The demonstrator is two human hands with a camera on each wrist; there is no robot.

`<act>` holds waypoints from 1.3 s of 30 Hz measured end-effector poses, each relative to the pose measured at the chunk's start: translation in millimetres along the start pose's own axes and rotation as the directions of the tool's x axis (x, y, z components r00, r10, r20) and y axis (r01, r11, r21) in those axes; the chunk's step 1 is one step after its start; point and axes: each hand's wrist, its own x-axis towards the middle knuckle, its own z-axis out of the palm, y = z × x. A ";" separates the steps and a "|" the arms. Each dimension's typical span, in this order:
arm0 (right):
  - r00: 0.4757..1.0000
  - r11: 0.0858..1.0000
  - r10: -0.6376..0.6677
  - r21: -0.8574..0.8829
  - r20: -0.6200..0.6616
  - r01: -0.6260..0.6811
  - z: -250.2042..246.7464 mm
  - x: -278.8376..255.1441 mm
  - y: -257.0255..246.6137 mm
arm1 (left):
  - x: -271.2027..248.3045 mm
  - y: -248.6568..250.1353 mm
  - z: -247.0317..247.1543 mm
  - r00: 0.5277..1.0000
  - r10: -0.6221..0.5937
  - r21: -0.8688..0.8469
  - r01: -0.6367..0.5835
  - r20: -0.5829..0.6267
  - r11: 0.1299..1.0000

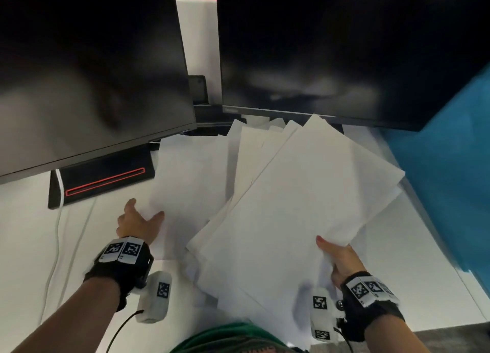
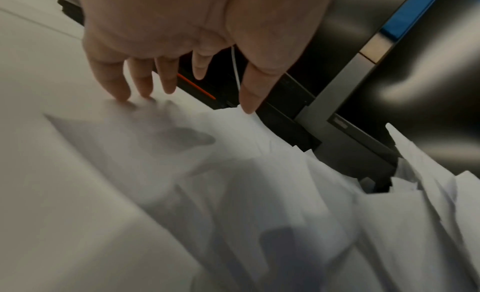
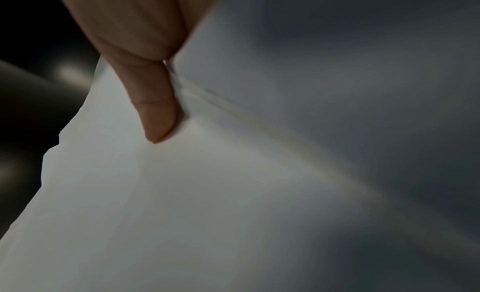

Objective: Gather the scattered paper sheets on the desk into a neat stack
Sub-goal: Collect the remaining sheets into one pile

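At four o'clock on the table [image 1: 23, 246], my right hand [image 1: 342, 260] pinches a fanned bundle of paper sheets [image 1: 305, 193]; at nine o'clock my spread left hand [image 1: 138, 224] presses a loose sheet [image 1: 185, 183]. Gathering looks mostly done; squaring remains.

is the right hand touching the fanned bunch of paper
Touching. In the right wrist view the right hand has its thumb pressed on the bunch of paper, pinching its edge; the head view shows the same grip.

Right hand's fingers lie hidden under the paper sheets [image 1: 305, 207] — wrist views blurred — monitors [image 1: 331, 48] cut off.
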 end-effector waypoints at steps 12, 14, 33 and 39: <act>0.999 0.999 -0.040 -0.027 0.018 0.040 -0.1 -1.9 1.5 | -31.3 36.9 35.7 0.956 0.073 0.033 -0.086 0.285 0.996; 0.999 0.999 -0.044 -0.004 0.032 0.044 2.2 -4.6 0.5 | -36.0 39.5 37.6 0.956 0.103 0.057 -0.123 0.275 0.991; 0.999 0.995 0.013 -0.097 0.043 -0.009 -4.3 2.6 -2.4 | -60.7 46.7 43.7 0.877 0.376 0.085 -0.417 0.298 0.905; 0.999 0.993 0.001 -0.114 0.038 0.004 -12.4 7.1 -4.0 | -74.6 47.0 24.2 0.894 0.446 -0.036 -0.444 0.047 0.895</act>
